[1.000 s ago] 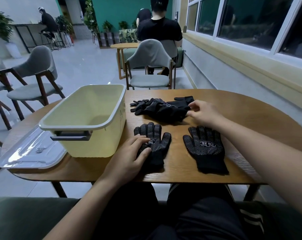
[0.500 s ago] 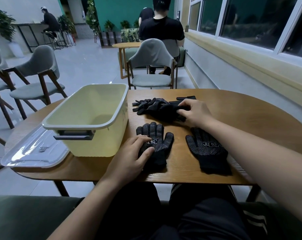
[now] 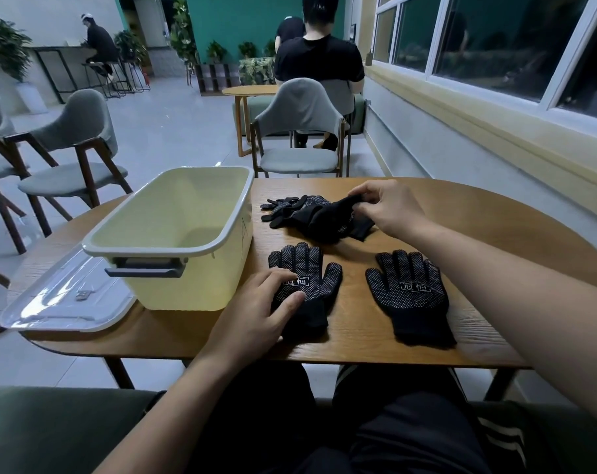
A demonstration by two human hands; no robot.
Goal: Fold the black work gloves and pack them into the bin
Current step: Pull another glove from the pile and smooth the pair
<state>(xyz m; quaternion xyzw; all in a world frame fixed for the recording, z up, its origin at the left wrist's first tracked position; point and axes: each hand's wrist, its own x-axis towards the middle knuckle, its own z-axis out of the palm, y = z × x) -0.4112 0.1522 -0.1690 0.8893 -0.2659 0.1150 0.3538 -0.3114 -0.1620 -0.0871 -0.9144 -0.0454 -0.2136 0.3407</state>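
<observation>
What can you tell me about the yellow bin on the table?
The bin is a pale yellow plastic tub, rectangular with rounded corners, a lighter rolled rim and a grey handle on its near end. It stands upright and looks empty. It sits on the wooden table, left of the black gloves, with a clear lid lying flat beside it.

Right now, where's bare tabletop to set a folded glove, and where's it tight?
Free: the wood right of the right flat glove and glove pile, out to the table edge; also a strip between the two flat gloves. Tight: left flat glove under the left hand, close beside the bin; lid fills the left end.
</observation>
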